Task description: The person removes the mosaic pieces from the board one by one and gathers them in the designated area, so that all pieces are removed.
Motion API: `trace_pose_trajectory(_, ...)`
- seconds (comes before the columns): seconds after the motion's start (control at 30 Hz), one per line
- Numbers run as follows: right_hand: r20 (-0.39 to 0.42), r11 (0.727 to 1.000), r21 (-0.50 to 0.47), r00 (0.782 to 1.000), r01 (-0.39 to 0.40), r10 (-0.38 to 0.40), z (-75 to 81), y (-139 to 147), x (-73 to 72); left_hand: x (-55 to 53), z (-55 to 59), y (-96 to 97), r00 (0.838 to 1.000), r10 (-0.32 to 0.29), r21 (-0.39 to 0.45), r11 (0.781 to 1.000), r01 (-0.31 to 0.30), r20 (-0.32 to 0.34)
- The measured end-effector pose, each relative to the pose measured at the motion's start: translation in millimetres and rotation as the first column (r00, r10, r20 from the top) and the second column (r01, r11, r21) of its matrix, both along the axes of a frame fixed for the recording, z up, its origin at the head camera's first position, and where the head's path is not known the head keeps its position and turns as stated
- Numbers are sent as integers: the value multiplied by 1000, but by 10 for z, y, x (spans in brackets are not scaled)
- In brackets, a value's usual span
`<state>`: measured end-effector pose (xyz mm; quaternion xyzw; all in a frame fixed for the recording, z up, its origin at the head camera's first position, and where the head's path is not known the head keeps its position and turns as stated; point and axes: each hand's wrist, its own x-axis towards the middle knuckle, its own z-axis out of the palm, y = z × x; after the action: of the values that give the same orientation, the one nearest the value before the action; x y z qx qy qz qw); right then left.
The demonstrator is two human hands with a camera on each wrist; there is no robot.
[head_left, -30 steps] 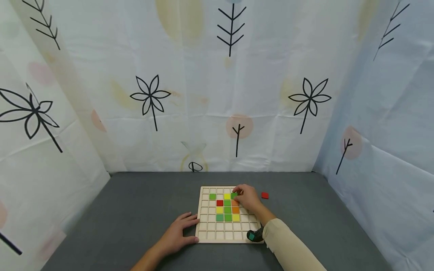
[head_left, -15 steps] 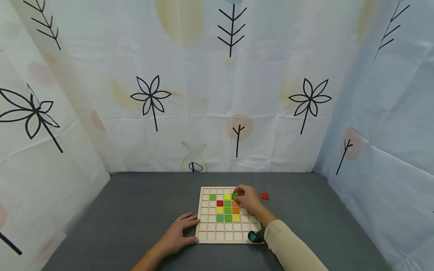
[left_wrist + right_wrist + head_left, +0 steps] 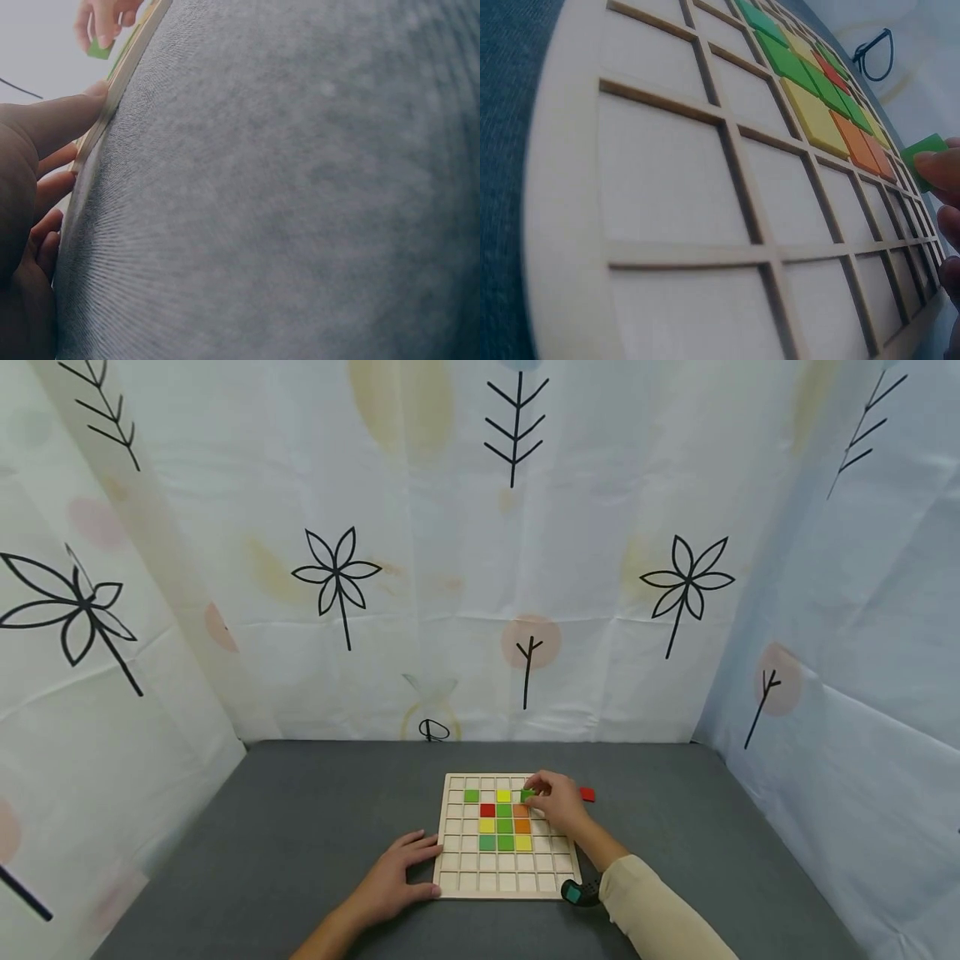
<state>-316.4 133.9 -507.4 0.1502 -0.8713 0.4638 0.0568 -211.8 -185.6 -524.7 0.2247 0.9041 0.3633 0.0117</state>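
A wooden grid board (image 3: pixel 517 896) lies on the dark table, with yellow, orange, red and green square tiles in some of its cells. My right hand (image 3: pixel 558 800) pinches a green tile (image 3: pixel 922 156) between thumb and fingers. In the right wrist view this tile is tilted and raised over the far part of the grid, past the orange tiles (image 3: pixel 849 142). At the board's left edge rests my left hand (image 3: pixel 386 877), fingers and thumb spread straight against the rim (image 3: pixel 124 82). It holds no tile.
A loose red tile (image 3: pixel 588 794) lies on the table (image 3: pixel 337 793) just right of the board, beyond the right hand. Printed white cloth (image 3: pixel 420 610) hangs behind and at both sides. A black device (image 3: pixel 579 893) sits at my right wrist, over the board's near right corner.
My right hand has drawn slightly to the right with the green tile, away from the yellow tile beside it. The left hand keeps its place at the board's edge.
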Motion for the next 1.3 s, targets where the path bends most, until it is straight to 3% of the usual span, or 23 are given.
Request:
trace_pose_trajectory(0.5, -29, 999, 17, 999, 41, -41, 43, 272, 50, 6, -1, 7, 1000, 4, -4, 1000, -4, -7)
trace_pose_trajectory(0.9, -13, 994, 26, 994, 107, -107, 53, 550, 19, 5, 8, 8, 1000, -3, -11, 1000, 2, -6)
trace_pose_trajectory(1.3, -54, 983, 62, 984, 175, -171, 32, 818, 33, 7, 4, 11, 1000, 5, -9, 1000, -5, -11)
